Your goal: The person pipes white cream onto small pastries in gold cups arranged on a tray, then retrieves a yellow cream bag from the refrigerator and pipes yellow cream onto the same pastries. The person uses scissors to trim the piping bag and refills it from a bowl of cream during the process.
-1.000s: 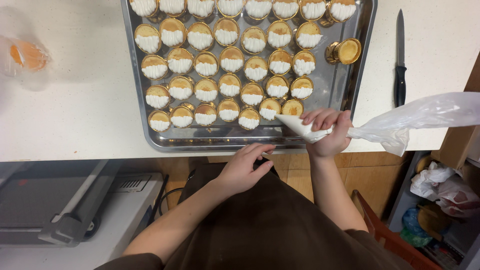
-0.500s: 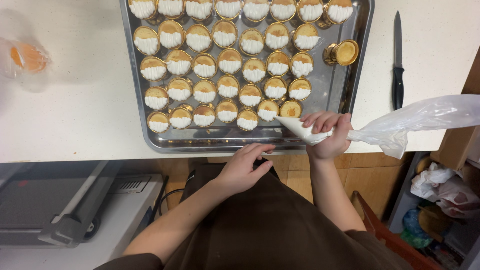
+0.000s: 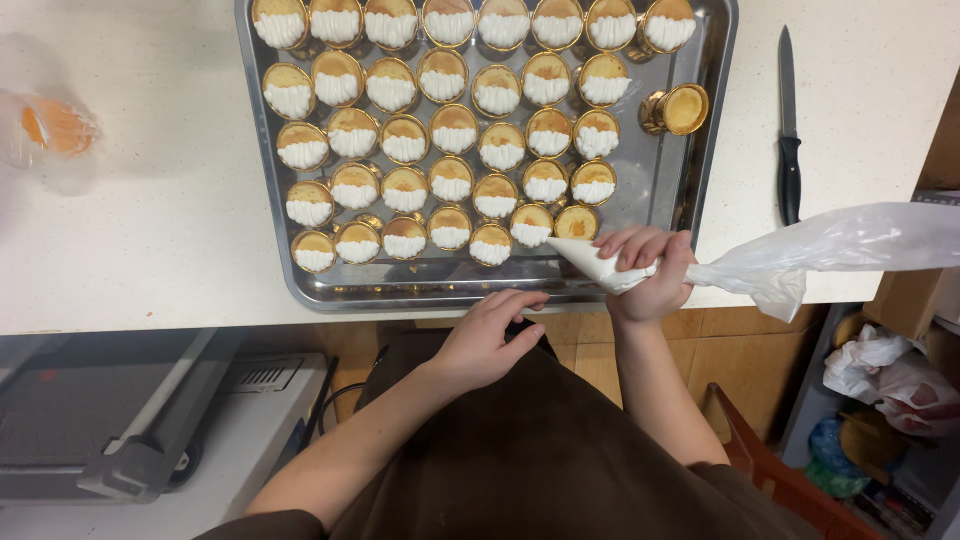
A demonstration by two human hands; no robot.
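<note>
Right hand [image 3: 650,270] is clenched around one cream-filled piping bag [image 3: 700,265], nozzle over the near right corner of one steel tray [image 3: 715,120] on the white counter [image 3: 150,200]. Left hand [image 3: 490,335] rests open, fingers loosely curled, against the tray's near edge, holding nothing. Five rows of small golden cups [image 3: 450,130] are visible, most topped white; one plain cup [image 3: 577,222] sits by the nozzle, one tipped cup [image 3: 677,110] lies apart, and one black-handled knife [image 3: 789,130] lies right of the tray.

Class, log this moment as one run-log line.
right hand: grips piping bag | nozzle: beside unfilled cup | left hand: at tray edge
</note>
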